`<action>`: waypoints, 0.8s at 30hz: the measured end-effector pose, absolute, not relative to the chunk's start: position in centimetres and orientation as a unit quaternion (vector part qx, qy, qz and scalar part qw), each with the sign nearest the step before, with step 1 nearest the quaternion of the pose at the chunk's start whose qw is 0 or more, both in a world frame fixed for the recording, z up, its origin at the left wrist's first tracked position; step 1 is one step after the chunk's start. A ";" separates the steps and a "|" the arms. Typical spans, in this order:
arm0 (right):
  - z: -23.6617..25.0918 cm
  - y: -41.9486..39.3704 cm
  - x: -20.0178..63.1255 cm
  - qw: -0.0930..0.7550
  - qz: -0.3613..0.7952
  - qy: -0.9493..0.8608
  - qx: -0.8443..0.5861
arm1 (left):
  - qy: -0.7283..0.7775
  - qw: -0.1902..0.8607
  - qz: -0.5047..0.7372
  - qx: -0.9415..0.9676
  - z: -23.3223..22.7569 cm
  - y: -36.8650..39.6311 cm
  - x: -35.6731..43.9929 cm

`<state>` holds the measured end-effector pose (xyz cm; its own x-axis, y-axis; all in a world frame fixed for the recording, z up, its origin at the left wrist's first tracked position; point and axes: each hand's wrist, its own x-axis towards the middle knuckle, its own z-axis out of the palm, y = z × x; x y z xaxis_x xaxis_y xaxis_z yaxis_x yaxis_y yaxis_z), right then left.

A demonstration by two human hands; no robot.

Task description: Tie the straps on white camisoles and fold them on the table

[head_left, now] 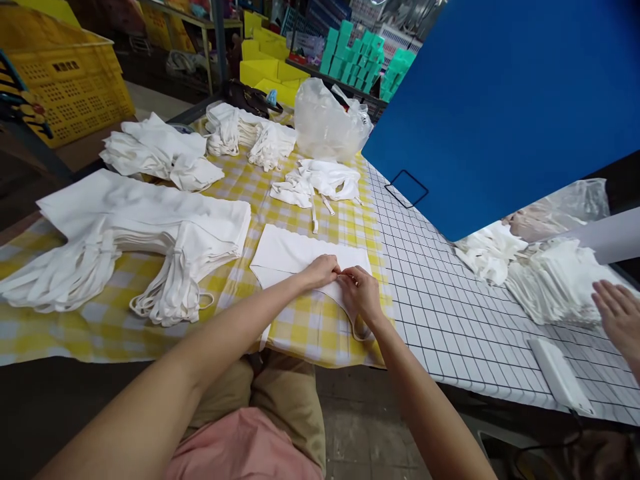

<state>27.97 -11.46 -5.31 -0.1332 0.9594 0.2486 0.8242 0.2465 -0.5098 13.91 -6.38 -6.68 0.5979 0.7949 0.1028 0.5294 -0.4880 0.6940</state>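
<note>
A flat white cloth bag lies on the yellow checked tablecloth just in front of me. My left hand and my right hand meet at the bag's near edge, fingertips pinching the fabric between them. One of the bag's handles loops out past my right wrist near the table's edge. A tall stack of folded white bags lies to my left, handles hanging toward me.
More white bags lie in heaps at the back and centre, beside a clear plastic sack. A white gridded table stands to the right, with another person's hand by a bag pile. Yellow crates stand far left.
</note>
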 end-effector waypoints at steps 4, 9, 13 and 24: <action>-5.3 -11.6 28.2 0.207 0.042 -0.787 -0.580 | 0.401 0.327 0.214 0.829 -6.6 -6.4 14.0; -5.1 -11.5 28.5 0.117 -0.053 -0.834 -0.537 | 0.410 0.331 0.209 0.824 -6.4 -6.5 14.0; -4.9 -11.3 29.1 0.092 -0.081 -0.856 -0.503 | 0.411 0.334 0.206 0.823 -6.2 -6.5 13.9; -4.0 -11.8 28.4 0.141 0.041 -0.785 -0.602 | 0.401 0.292 0.211 0.842 -7.0 -6.9 14.2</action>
